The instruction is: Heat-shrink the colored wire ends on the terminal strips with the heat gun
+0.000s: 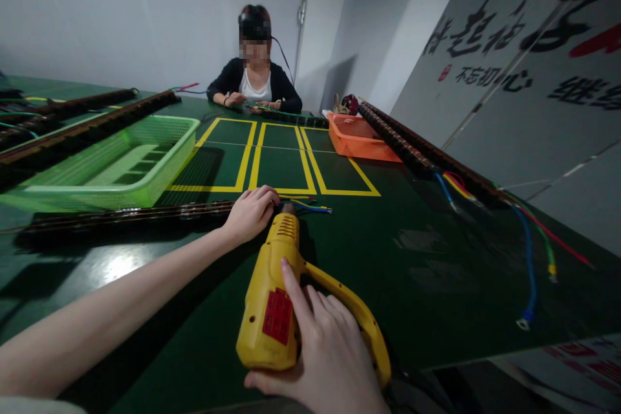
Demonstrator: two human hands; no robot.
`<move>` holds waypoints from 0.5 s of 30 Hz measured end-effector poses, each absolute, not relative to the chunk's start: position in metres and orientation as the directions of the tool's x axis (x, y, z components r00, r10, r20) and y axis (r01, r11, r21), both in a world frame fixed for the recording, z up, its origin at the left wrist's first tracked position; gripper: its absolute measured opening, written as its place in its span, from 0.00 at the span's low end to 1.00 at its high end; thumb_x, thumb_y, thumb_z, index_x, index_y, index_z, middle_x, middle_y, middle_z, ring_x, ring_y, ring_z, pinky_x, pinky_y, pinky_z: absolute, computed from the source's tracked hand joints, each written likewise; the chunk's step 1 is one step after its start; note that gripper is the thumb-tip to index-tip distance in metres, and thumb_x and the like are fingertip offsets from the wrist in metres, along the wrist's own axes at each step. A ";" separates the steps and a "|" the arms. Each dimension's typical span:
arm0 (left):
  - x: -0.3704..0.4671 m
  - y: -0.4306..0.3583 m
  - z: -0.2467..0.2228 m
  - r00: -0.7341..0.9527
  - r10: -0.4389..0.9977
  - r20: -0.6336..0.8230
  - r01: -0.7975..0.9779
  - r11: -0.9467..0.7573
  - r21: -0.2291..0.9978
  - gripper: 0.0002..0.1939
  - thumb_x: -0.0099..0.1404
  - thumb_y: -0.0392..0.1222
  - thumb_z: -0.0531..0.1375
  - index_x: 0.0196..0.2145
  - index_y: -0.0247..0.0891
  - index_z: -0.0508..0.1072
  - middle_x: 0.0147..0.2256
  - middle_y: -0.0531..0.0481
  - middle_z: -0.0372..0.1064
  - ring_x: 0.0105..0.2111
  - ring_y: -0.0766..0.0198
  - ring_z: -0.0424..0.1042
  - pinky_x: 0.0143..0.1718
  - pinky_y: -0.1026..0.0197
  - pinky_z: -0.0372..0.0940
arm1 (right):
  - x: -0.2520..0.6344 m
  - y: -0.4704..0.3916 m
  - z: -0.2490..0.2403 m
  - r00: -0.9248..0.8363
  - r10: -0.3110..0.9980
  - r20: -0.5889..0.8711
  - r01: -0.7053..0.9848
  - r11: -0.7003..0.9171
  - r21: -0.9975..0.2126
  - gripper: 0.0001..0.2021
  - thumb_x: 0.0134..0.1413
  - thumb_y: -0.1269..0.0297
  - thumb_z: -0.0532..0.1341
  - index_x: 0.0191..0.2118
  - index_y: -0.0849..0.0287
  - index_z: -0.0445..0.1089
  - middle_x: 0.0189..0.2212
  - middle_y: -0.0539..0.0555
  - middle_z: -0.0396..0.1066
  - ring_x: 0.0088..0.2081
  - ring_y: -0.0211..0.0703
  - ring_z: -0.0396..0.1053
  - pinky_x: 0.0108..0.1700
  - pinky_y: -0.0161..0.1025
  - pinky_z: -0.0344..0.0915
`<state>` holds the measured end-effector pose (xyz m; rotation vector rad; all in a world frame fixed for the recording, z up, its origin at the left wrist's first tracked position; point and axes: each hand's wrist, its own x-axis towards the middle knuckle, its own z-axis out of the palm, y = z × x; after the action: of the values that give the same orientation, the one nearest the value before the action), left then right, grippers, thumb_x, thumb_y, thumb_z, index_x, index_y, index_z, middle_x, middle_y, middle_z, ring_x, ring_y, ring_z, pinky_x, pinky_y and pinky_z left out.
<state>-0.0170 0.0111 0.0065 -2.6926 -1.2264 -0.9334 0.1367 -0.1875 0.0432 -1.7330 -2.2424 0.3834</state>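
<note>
My right hand (325, 343) is closed round a yellow heat gun (266, 291), its index finger lying along the body and its thumb at the rear end. The nozzle points away from me, close to my left hand (250, 213). That hand is closed over the right end of a long black wired strip (145, 217) lying on the table. Blue, red and yellow wires (310, 207) come out past my fingers, and a metal terminal tips the blue one. My left fingers partly hide where the wires meet the strip.
A green basket (165, 171) stands at left, with long black strips (92, 123) above it. An orange basket (361, 142) is at back right, near more wired strips (407, 142) reaching the right edge. Yellow tape outlines (281, 191) mark the green table. A co-worker (255, 77) sits opposite, handling wires.
</note>
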 end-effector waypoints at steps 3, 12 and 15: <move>-0.018 0.010 0.007 0.521 0.668 0.531 0.693 -0.694 0.195 0.10 0.66 0.36 0.46 0.39 0.39 0.65 0.44 0.49 0.66 0.44 0.62 0.66 0.44 0.57 0.59 | 0.141 -0.188 0.043 -0.247 0.968 0.053 0.888 0.248 -0.387 0.61 0.28 0.37 0.66 0.66 0.49 0.33 0.45 0.57 0.68 0.44 0.55 0.67 0.47 0.50 0.63; -0.019 0.006 0.011 0.553 0.661 0.506 0.694 -0.702 0.159 0.10 0.65 0.36 0.47 0.40 0.40 0.65 0.44 0.48 0.66 0.45 0.60 0.66 0.45 0.56 0.60 | 0.168 -0.192 0.048 -0.223 0.974 -0.029 0.896 0.193 -0.400 0.62 0.25 0.40 0.68 0.65 0.48 0.33 0.46 0.56 0.67 0.45 0.55 0.66 0.47 0.51 0.62; -0.019 0.006 0.010 0.558 0.659 0.505 0.708 -0.695 0.125 0.12 0.66 0.37 0.46 0.44 0.39 0.65 0.46 0.46 0.65 0.46 0.58 0.66 0.44 0.56 0.61 | 0.183 -0.196 0.045 -0.196 0.981 -0.001 0.905 0.180 -0.386 0.62 0.25 0.40 0.68 0.65 0.47 0.32 0.45 0.54 0.68 0.44 0.54 0.67 0.44 0.49 0.64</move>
<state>-0.0193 0.0059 0.0105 -2.6902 -1.1835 -0.8129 0.1832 -0.1961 0.0451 -1.8122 -2.2100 0.4448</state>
